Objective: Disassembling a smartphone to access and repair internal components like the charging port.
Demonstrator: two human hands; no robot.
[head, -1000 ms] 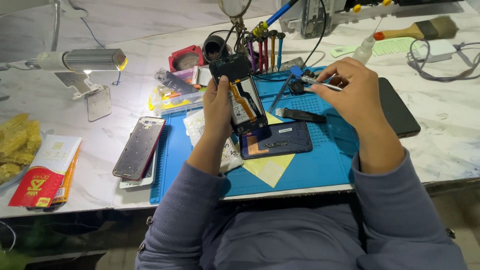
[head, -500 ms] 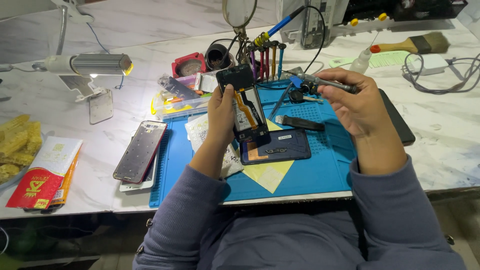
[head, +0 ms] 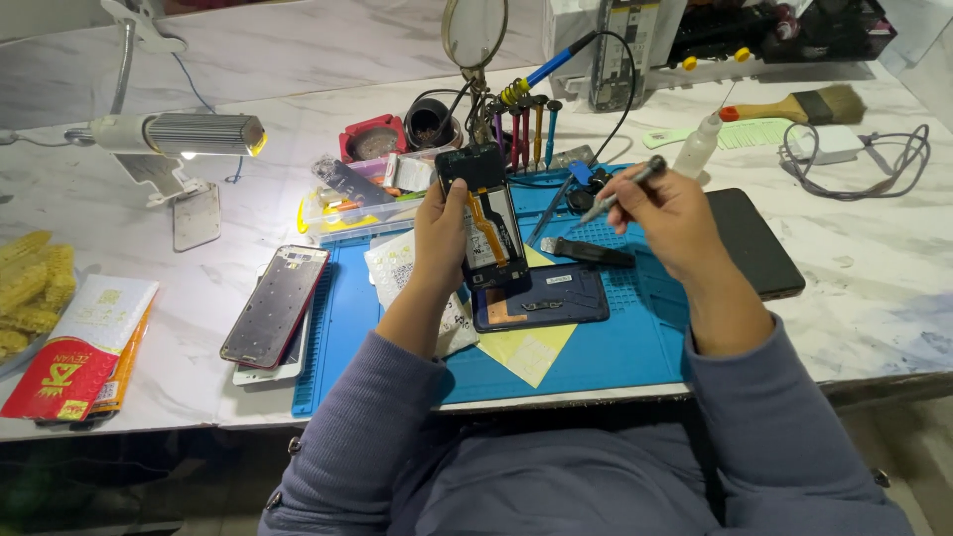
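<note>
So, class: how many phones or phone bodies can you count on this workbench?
4, perhaps more hidden in clutter: an opened black phone in the left hand, a dark blue one on the blue mat, a red-edged one left, a black slab right.

The mat [head: 635, 347] lies on the table [head: 893, 288], at centre. Above it the left hand [head: 440, 226] holds up an opened phone [head: 484, 213]; at its 3 o'clock the right hand [head: 667, 210] holds a screwdriver [head: 623, 191]. On the mat, at 6 o'clock from the phone, lies a back cover [head: 541, 296] on a paper sheet [head: 526, 349]. At the mat's 9 o'clock lies a phone frame [head: 276, 306]; at 10 o'clock, a lamp [head: 184, 134]. A tool rack [head: 524, 117] stands at 12 o'clock, a brush [head: 799, 105] at 1 o'clock, and a tablet [head: 754, 243] at 3 o'clock. Packets [head: 84, 347] lie at the table's far 9 o'clock edge.
</note>
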